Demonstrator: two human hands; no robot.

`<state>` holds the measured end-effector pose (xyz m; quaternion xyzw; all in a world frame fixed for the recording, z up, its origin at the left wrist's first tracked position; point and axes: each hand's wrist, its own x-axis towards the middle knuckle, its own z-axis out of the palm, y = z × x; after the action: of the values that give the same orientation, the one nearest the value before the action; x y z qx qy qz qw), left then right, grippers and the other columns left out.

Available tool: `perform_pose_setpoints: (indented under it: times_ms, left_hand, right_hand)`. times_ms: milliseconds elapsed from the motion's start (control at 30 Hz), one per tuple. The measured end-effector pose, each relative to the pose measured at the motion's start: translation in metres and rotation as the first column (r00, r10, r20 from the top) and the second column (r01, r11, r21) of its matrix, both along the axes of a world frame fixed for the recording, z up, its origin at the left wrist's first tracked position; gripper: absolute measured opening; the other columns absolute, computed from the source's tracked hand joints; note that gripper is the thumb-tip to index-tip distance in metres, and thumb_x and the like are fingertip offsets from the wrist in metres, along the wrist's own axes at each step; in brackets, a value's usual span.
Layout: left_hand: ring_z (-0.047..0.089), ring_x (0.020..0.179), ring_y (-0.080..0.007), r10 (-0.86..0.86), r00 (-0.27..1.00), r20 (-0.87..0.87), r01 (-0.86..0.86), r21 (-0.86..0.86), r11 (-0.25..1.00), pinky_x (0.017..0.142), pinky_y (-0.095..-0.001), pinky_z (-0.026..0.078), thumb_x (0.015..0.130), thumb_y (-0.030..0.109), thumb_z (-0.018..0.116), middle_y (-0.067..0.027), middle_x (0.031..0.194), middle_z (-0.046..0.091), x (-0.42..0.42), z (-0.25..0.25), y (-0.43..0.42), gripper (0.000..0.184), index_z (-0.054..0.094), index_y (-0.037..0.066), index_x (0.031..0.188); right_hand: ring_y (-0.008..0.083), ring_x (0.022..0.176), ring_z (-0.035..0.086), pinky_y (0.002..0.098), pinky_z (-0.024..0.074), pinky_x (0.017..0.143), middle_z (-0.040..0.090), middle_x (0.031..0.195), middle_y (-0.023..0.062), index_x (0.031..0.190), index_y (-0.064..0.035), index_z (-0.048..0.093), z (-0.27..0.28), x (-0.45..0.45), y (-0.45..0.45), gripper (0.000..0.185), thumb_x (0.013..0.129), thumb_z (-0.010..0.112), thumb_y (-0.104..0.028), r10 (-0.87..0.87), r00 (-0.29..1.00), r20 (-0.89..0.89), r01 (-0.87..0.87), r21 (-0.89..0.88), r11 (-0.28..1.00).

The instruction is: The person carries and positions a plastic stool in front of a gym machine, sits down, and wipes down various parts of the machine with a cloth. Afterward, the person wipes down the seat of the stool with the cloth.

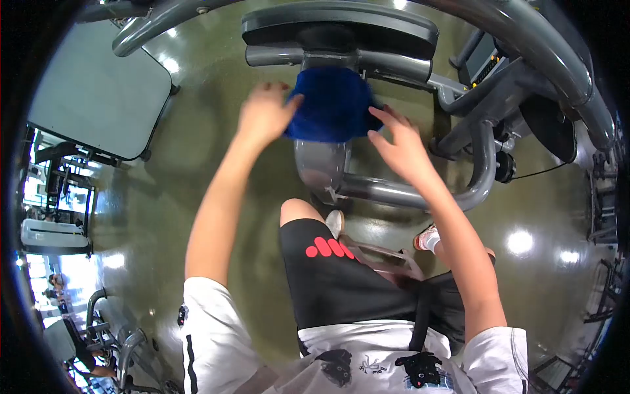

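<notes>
A dark blue cloth [331, 105] is spread between my two hands, in front of a grey gym machine [321, 157]. My left hand [268, 115] grips its left edge, with the thumb lying over the fabric. At the right edge, my right hand [401, 141] has its fingers on the cloth; they are slightly blurred. Behind the cloth, part of the machine's upright is hidden. Just beyond it stands the machine's dark padded rest [341, 29].
Curved grey tubes [551, 52] arch overhead and to the right. A low frame bar [387, 190] runs near my knees. At the left stands a large pale panel [98, 85]. A black weight [505, 167] with a cable hangs at the right.
</notes>
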<state>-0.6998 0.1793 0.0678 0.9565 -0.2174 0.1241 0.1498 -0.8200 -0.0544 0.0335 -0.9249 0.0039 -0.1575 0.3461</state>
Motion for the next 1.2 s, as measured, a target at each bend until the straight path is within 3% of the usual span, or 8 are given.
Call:
perform_pose_setpoints:
  times_ms: [67,167,300,467,867,1000,1067,1200]
  left_hand:
    - [0.053,0.103,-0.0441,-0.117,0.955,-0.273,0.017,-0.343,0.939,0.090,-0.0452,0.043,0.083,0.044,0.060,-0.0298,0.111,0.052,0.011,-0.043,-0.016,0.069,0.042,-0.010,0.122]
    - [0.050,0.103,-0.0484,0.058,0.981,-0.184,-0.126,-0.389,0.912,0.090,-0.0463,0.043,0.085,0.049,0.055,-0.0331,0.119,0.044,0.003,-0.070,-0.049,0.085,0.021,-0.014,0.131]
    - [0.054,0.100,-0.0429,0.353,0.935,-0.028,-0.342,-0.335,0.878,0.081,-0.0465,0.047,0.083,0.053,0.054,-0.0274,0.112,0.049,-0.005,-0.072,-0.078,0.084,0.028,-0.011,0.129]
    - [0.058,0.095,-0.0385,0.339,0.930,-0.144,-0.368,-0.352,0.861,0.072,-0.0445,0.051,0.081,0.057,0.055,-0.0234,0.109,0.052,0.003,-0.057,-0.077,0.083,0.032,-0.008,0.128]
    - [0.057,0.100,-0.0438,0.188,0.954,-0.233,-0.253,-0.292,0.922,0.081,-0.0458,0.049,0.079,0.054,0.058,-0.0323,0.109,0.053,0.071,-0.047,-0.075,0.083,0.027,-0.009,0.123]
    - [0.061,0.097,-0.0344,-0.112,0.933,-0.342,-0.109,-0.563,0.819,0.081,-0.0404,0.049,0.070,0.050,0.071,-0.0230,0.106,0.061,0.108,-0.069,-0.060,0.080,0.044,-0.005,0.122]
    - [0.063,0.096,-0.0298,-0.298,0.876,-0.379,-0.083,-0.728,0.681,0.081,-0.0379,0.050,0.067,0.047,0.076,-0.0184,0.104,0.064,0.103,-0.064,-0.058,0.076,0.051,-0.003,0.119]
    - [0.063,0.093,-0.0225,-0.461,0.608,-0.646,-0.400,-0.751,0.526,0.082,-0.0339,0.049,0.060,0.038,0.083,-0.0111,0.106,0.064,0.085,-0.035,-0.057,0.067,0.060,0.003,0.112]
  right_hand:
    - [0.0369,0.124,0.041,0.0393,0.0318,0.103,0.047,0.130,0.0233,0.125,-0.0067,0.051,-0.005,0.008,0.012,0.044,0.085,0.057,-0.022,0.020,0.997,-0.069,-0.023,-0.043,0.999]
    - [0.0376,0.121,0.044,0.0375,0.0331,0.102,0.046,0.129,0.0254,0.129,0.0015,0.044,-0.014,0.029,0.034,0.050,0.088,0.054,-0.025,0.048,0.999,0.011,-0.049,0.309,0.950]
    - [0.0466,0.123,0.035,0.0424,0.0285,0.105,0.033,0.133,0.0356,0.128,0.0128,0.034,-0.027,0.066,0.057,0.058,0.090,0.049,-0.028,-0.065,0.995,0.074,0.021,0.482,0.876]
    - [0.0534,0.120,0.033,0.0512,0.0341,0.100,0.021,0.140,0.0344,0.140,0.0084,0.007,-0.028,0.102,0.095,0.083,0.089,0.049,-0.041,-0.278,0.960,-0.025,0.267,0.371,0.889]
    - [0.0382,0.115,0.049,0.0416,0.0402,0.097,0.044,0.126,0.0279,0.134,0.0102,0.020,0.008,0.161,0.067,0.107,0.064,0.072,-0.053,-0.392,0.837,-0.381,0.531,0.397,0.749]
    - [0.0320,0.112,0.053,0.0388,0.0432,0.094,0.052,0.120,0.0230,0.129,0.0072,0.036,-0.023,0.183,0.045,0.099,0.060,0.078,-0.050,-0.386,0.877,-0.287,0.481,0.518,0.707]
    - [0.0262,0.110,0.054,0.0382,0.0461,0.090,0.057,0.115,0.0181,0.120,0.0026,0.050,-0.026,0.183,0.026,0.085,0.057,0.082,-0.045,0.203,0.967,-0.155,0.055,0.902,0.427]
    - [0.0226,0.101,0.059,0.0413,0.0478,0.089,0.062,0.110,0.0106,0.115,-0.0057,0.058,0.001,0.175,0.020,0.059,0.066,0.080,-0.030,0.203,0.847,-0.491,0.342,0.796,0.499]
